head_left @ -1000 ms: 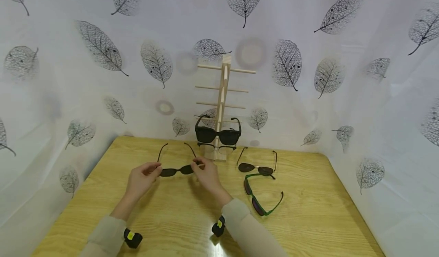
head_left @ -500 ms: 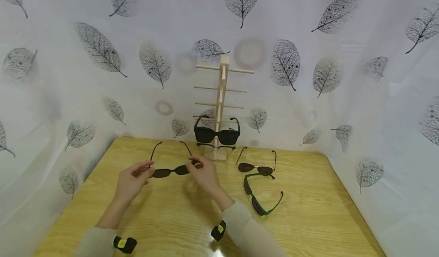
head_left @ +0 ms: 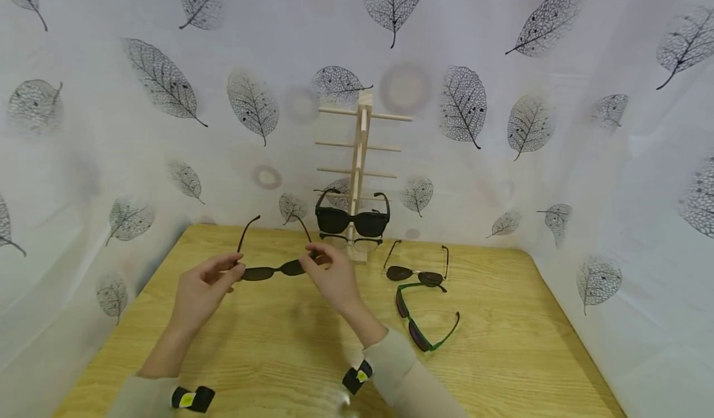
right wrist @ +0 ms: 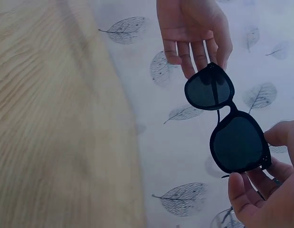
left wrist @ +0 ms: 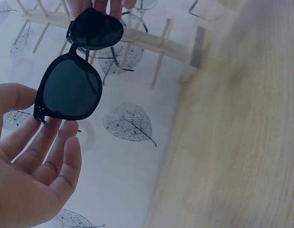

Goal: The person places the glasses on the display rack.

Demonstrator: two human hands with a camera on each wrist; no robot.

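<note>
The eight-o'clock sunglasses [head_left: 259, 273] are black, the five-o'clock frame [head_left: 409, 319] green, the counter [head_left: 502, 319] yellow wood-grain, the backdrop [head_left: 312, 27] white, black-leafed.

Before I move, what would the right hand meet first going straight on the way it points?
Past the black sunglasses it holds, the right hand would probably meet the leaf-patterned curtain, left of the wooden rack; depth is unclear.

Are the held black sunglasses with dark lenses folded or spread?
Spread: the black sunglasses show both temples extending back, apart, in the head view.
</note>
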